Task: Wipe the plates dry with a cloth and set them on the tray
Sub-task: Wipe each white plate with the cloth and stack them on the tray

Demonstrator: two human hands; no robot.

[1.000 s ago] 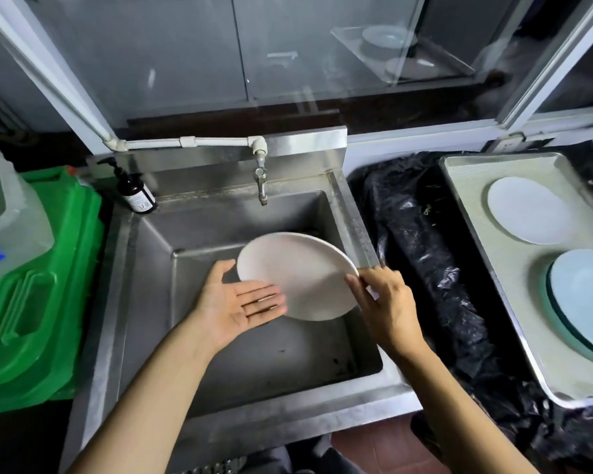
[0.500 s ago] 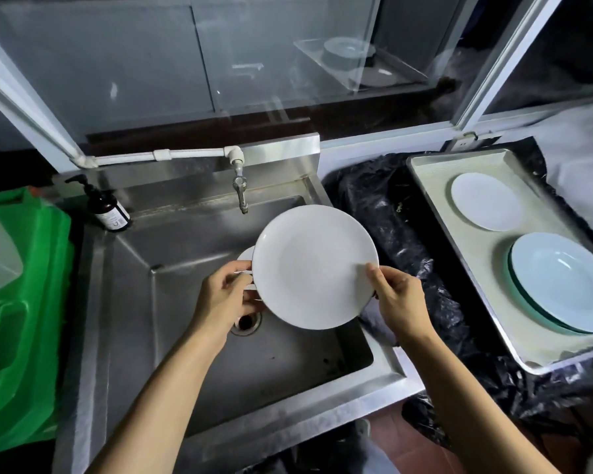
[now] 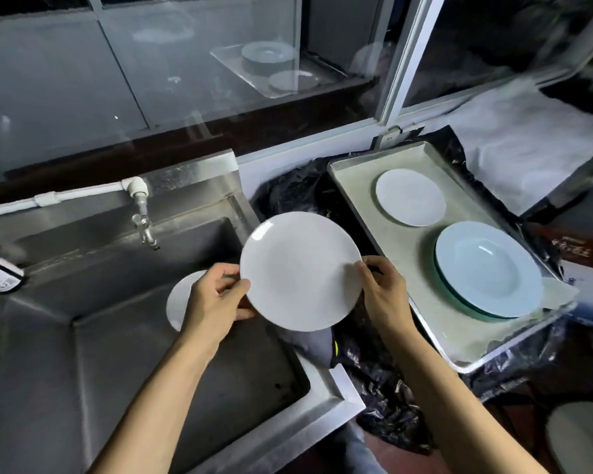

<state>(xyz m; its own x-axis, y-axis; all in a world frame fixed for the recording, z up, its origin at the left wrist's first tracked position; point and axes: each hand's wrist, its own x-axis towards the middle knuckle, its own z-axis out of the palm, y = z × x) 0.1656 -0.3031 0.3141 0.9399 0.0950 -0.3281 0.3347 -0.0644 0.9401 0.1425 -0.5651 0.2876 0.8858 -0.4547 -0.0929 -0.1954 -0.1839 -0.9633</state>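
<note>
From the head camera, both hands hold one white plate (image 3: 300,270) tilted above the right edge of the steel sink (image 3: 124,364). The left grip (image 3: 216,301) pinches its left rim, thumb on the face and fingers behind; the right grip (image 3: 382,295) pinches the right rim. A second white plate (image 3: 180,299) shows just left of and behind the left grip. Right of the right grip, the tray (image 3: 425,319) carries a small white plate (image 3: 410,197) and a pale blue deep plate (image 3: 486,268).
</note>
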